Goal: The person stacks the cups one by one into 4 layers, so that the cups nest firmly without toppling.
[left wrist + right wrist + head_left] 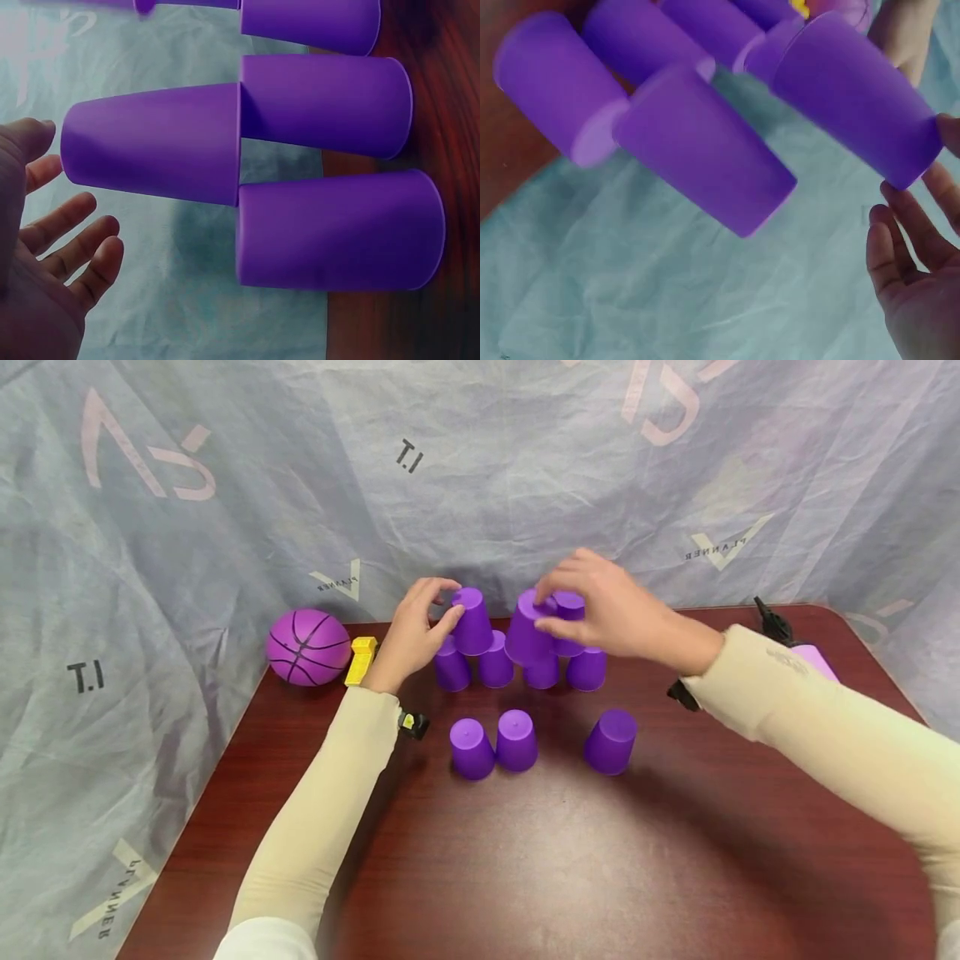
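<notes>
In my right hand (603, 606) is an upside-down purple cup (527, 639), pinched by its narrow end. The right wrist view shows the thumb and fingertips at the base of that cup (855, 97). My left hand (416, 631) is beside another inverted cup (472, 625), its fingers spread and relaxed around the narrow end. In the left wrist view, that cup (154, 146) straddles two lower cups, with the left fingertips just off its base. A third upper cup (572, 625) sits at the right, partly hidden behind the right hand. A row of several inverted cups (587, 670) stands beneath.
Nearer on the brown table (525, 868) are two adjacent inverted cups (516, 742) and a lone one (610, 743) to their right. A purple basketball (309, 647) and a yellow object (362, 662) lie at left. A printed cloth (480, 485) hangs behind.
</notes>
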`<action>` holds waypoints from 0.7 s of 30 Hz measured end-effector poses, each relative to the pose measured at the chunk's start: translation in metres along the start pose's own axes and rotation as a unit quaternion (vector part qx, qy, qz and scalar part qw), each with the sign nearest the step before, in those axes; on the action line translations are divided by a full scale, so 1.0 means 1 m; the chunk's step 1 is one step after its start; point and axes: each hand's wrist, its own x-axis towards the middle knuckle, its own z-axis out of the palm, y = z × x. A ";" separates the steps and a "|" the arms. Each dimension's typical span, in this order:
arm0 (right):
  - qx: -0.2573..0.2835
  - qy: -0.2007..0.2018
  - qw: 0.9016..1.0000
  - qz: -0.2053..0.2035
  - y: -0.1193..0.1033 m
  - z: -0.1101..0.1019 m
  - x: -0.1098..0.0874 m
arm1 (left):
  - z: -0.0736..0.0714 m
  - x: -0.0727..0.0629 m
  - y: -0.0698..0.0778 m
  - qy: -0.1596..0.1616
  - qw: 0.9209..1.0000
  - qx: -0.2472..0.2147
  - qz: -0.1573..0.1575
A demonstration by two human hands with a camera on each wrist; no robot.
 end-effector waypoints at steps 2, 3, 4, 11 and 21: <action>-0.013 -0.022 0.999 0.031 0.008 0.003 0.013 | 0.002 0.000 -0.001 -0.001 1.000 -0.005 0.001; -0.021 -0.036 0.998 0.045 0.012 0.005 0.018 | 0.002 0.000 -0.002 -0.001 1.000 -0.006 0.002; -0.026 -0.050 0.997 0.059 0.016 0.008 0.022 | 0.003 0.000 -0.002 -0.001 1.000 -0.007 0.001; -0.036 -0.107 0.987 0.114 0.033 0.024 0.034 | 0.006 0.000 -0.003 -0.007 1.000 -0.026 -0.001; -0.031 -0.101 0.990 0.095 0.037 0.025 0.027 | 0.005 -0.003 -0.002 -0.006 1.000 -0.022 0.011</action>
